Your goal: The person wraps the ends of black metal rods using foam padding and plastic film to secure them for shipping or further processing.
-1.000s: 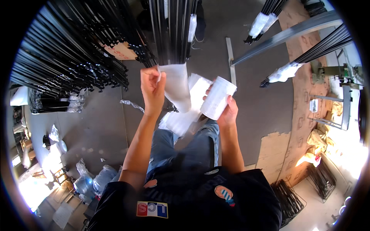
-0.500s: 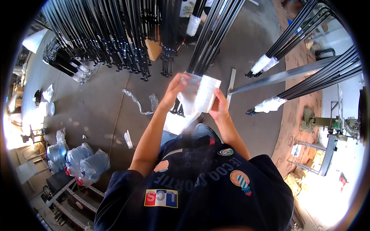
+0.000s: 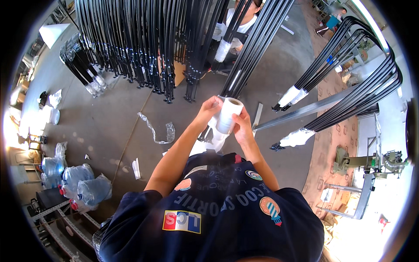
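A roll of clear stretch film (image 3: 225, 120) stands tilted in front of me, its cardboard core end facing up. My right hand (image 3: 241, 126) is closed round its right side, the thumb near the top. At the roll's left, my left hand (image 3: 211, 110) has bent fingers pinching the film. Just beyond both hands hangs a bundle of thin black rods (image 3: 255, 48), its lower ends partly hidden behind the roll and my hands. White wrapping (image 3: 215, 139) shows below the roll.
Rows of black rods (image 3: 131, 43) hang ahead on the left. Wrapped rod bundles (image 3: 298, 136) hang at right beside a metal bar (image 3: 305, 108). Another person (image 3: 245, 22) works behind the rods. Plastic water jugs (image 3: 94, 190) sit lower left; a film strip (image 3: 152, 129) lies on the floor.
The roll has turned more upright, showing its core end, and shifted slightly left. My left hand has come closer to it, and the sheet of film between my hands has narrowed.
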Action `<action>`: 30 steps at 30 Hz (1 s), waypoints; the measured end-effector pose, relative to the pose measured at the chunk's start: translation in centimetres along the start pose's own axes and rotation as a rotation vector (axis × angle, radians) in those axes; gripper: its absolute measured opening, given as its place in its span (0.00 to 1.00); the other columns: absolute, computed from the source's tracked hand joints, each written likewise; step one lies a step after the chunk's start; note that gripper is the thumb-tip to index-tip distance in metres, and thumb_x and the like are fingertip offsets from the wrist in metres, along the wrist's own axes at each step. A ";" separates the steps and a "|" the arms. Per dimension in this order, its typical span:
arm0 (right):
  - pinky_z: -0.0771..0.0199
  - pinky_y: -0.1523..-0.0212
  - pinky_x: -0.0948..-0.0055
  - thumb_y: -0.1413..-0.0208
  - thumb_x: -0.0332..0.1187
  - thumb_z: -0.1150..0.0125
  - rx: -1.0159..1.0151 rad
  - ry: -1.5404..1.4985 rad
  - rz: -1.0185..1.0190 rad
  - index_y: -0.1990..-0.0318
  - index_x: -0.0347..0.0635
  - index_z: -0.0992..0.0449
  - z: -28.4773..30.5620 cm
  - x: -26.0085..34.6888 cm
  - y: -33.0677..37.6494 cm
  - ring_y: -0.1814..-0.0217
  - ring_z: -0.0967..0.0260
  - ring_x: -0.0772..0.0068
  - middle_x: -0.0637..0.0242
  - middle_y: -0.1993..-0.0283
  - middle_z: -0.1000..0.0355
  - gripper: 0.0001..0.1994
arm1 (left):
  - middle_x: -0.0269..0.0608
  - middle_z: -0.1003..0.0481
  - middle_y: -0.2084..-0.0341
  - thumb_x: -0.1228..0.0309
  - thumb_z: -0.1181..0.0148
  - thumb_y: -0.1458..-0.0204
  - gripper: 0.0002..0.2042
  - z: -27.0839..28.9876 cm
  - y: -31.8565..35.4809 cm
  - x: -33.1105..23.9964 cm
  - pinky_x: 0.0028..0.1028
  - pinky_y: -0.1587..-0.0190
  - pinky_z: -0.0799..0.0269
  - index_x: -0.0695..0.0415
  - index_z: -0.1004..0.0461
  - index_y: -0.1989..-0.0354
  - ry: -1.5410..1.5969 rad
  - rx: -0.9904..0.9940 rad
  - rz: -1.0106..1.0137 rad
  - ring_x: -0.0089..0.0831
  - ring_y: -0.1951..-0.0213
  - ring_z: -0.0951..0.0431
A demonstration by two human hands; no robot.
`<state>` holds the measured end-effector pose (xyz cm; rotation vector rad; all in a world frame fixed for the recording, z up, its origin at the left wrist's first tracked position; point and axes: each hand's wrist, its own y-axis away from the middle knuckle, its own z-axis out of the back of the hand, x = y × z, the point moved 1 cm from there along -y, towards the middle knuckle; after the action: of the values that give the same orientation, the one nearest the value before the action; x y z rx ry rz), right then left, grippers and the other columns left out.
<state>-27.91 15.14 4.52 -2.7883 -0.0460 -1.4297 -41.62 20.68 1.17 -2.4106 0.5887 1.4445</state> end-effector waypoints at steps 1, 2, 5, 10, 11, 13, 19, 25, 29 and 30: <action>0.42 0.47 0.72 0.58 0.30 0.38 -0.007 -0.009 -0.014 0.50 0.36 0.37 0.0 0.0 0.1 0.50 0.38 0.73 0.64 0.53 0.34 0.25 | 0.28 0.32 0.69 0.74 0.52 0.47 0.01 -0.1 -0.2 0.3 0.20 0.57 0.41 0.54 0.34 0.69 -0.018 -0.009 -0.006 0.17 0.62 0.35; 0.42 0.47 0.73 0.57 0.30 0.39 -0.009 -0.008 -0.012 0.50 0.36 0.37 0.1 -0.1 0.1 0.50 0.37 0.73 0.64 0.53 0.34 0.25 | 0.27 0.32 0.69 0.74 0.53 0.47 0.01 0.0 -0.3 0.5 0.19 0.57 0.42 0.54 0.35 0.69 -0.035 -0.018 -0.012 0.17 0.62 0.35; 0.42 0.47 0.73 0.57 0.31 0.39 -0.013 0.008 0.008 0.50 0.35 0.37 0.3 -0.1 0.2 0.50 0.37 0.73 0.64 0.53 0.33 0.24 | 0.27 0.33 0.70 0.74 0.54 0.46 0.01 -0.2 -0.1 0.1 0.19 0.57 0.43 0.53 0.36 0.67 -0.005 0.038 -0.002 0.17 0.62 0.36; 0.40 0.49 0.73 0.57 0.32 0.39 -0.033 0.050 0.001 0.50 0.35 0.37 0.6 0.1 0.4 0.51 0.36 0.73 0.64 0.54 0.33 0.25 | 0.26 0.35 0.70 0.74 0.55 0.46 0.01 -0.6 -0.2 -0.4 0.19 0.57 0.44 0.53 0.37 0.68 0.003 0.098 0.003 0.17 0.62 0.38; 0.39 0.49 0.73 0.57 0.32 0.39 -0.031 0.048 -0.008 0.50 0.35 0.37 0.7 0.1 0.5 0.52 0.36 0.73 0.64 0.54 0.33 0.25 | 0.26 0.35 0.70 0.74 0.55 0.46 0.01 -0.6 -0.4 -0.3 0.19 0.57 0.44 0.53 0.37 0.68 -0.008 0.115 0.007 0.17 0.62 0.38; 0.39 0.50 0.73 0.57 0.32 0.38 -0.029 0.040 -0.021 0.50 0.34 0.37 0.7 0.4 0.5 0.52 0.35 0.72 0.64 0.55 0.32 0.26 | 0.25 0.36 0.71 0.74 0.55 0.47 0.01 -0.4 -0.6 -0.2 0.19 0.57 0.45 0.52 0.37 0.69 -0.028 0.145 0.018 0.17 0.63 0.39; 0.36 0.52 0.72 0.60 0.30 0.37 -0.077 0.097 0.039 0.51 0.34 0.37 0.9 0.9 0.9 0.53 0.35 0.72 0.61 0.56 0.33 0.26 | 0.23 0.39 0.72 0.72 0.54 0.47 0.01 0.4 -0.4 -0.1 0.19 0.55 0.48 0.51 0.38 0.70 0.007 0.221 0.076 0.16 0.64 0.42; 0.35 0.54 0.73 0.65 0.24 0.34 -0.290 0.429 0.158 0.51 0.37 0.40 2.3 1.8 0.8 0.55 0.36 0.73 0.63 0.57 0.34 0.30 | 0.24 0.40 0.70 0.72 0.57 0.45 0.02 0.7 -0.4 0.8 0.20 0.53 0.50 0.51 0.39 0.70 -0.012 0.208 0.075 0.16 0.61 0.43; 0.35 0.55 0.74 0.65 0.24 0.34 -0.312 0.455 0.154 0.51 0.38 0.40 2.7 2.0 0.6 0.56 0.36 0.74 0.64 0.57 0.35 0.30 | 0.24 0.39 0.69 0.71 0.58 0.43 0.03 -0.7 -0.2 0.7 0.20 0.53 0.50 0.51 0.39 0.69 -0.062 0.107 -0.052 0.16 0.61 0.43; 0.35 0.55 0.74 0.65 0.24 0.34 -0.313 0.423 0.162 0.51 0.38 0.41 2.7 1.9 0.7 0.56 0.36 0.74 0.64 0.57 0.35 0.30 | 0.25 0.39 0.69 0.71 0.57 0.44 0.03 -1.1 0.1 0.5 0.19 0.54 0.48 0.51 0.39 0.69 -0.062 0.069 -0.083 0.15 0.62 0.42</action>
<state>-24.58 14.54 4.48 -2.5512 0.4300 -2.0974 -40.57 20.00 1.20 -2.3002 0.5097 1.4352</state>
